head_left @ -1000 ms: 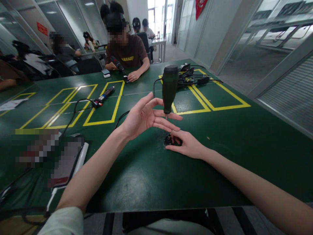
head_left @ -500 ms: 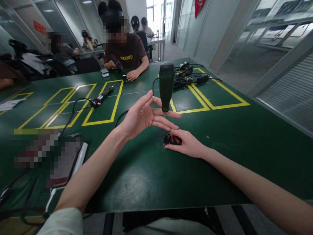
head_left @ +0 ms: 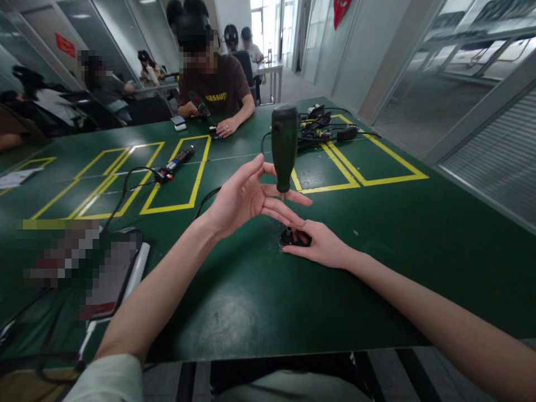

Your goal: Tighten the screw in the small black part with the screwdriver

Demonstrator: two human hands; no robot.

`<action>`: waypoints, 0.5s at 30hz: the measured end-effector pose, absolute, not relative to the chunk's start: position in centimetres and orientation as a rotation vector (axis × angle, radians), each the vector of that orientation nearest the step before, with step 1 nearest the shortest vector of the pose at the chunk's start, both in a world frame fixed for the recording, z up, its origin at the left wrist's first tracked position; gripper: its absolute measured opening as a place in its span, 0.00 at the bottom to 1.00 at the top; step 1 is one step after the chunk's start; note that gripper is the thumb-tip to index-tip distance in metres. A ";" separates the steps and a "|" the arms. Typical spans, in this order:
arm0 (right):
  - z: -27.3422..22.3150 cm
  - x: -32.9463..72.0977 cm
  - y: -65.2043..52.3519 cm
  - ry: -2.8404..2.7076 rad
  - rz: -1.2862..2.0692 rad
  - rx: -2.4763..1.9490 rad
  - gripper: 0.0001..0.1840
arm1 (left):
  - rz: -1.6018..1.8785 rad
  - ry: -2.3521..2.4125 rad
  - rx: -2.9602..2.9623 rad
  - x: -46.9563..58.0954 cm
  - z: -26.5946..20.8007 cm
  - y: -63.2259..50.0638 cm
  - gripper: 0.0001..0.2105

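Observation:
A screwdriver with a dark green handle (head_left: 285, 148) stands nearly upright in front of me, handle up. My left hand (head_left: 245, 198) is beside it, fingers stretched out and spread around the thin shaft just below the handle. Whether they touch it I cannot tell. The lower shaft is hidden by these fingers. Beneath them lies a small black part (head_left: 287, 239) on the green table, with a short metal cylinder rising from it. My right hand (head_left: 324, 243) rests on the table, thumb and fingers closed around that part's right side. Left fingertips nearly meet the right hand's index finger.
Beyond the screwdriver lies a heap of black cables (head_left: 318, 131). Yellow tape rectangles mark the table (head_left: 259, 312). An electric screwdriver (head_left: 180, 159) with a cord lies left. Phone-like devices (head_left: 113, 268) sit near left. Across, a person (head_left: 215, 84) holds another tool.
My left fingers have shifted very slightly, the lower ones down toward my right hand. The screwdriver handle has barely moved, and the black part stays in place.

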State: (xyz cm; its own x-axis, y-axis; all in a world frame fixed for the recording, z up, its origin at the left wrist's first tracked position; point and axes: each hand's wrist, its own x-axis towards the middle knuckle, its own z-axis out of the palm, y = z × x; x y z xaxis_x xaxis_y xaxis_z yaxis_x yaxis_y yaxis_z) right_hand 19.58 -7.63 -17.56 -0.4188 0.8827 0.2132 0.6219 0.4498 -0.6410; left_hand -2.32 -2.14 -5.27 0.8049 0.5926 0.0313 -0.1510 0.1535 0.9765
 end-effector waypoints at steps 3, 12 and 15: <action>-17.5 19.6 -7.7 -2.173 0.664 -1.248 0.18 | 0.534 0.418 1.352 -2.2 -5.3 -2.1 0.35; -17.2 19.6 -7.7 -2.192 0.686 -1.248 0.16 | 0.586 0.420 1.269 -2.4 -5.5 -1.9 0.32; -17.3 19.6 -7.7 -2.197 0.682 -1.253 0.17 | 0.569 0.376 1.201 -2.4 -5.5 -1.8 0.32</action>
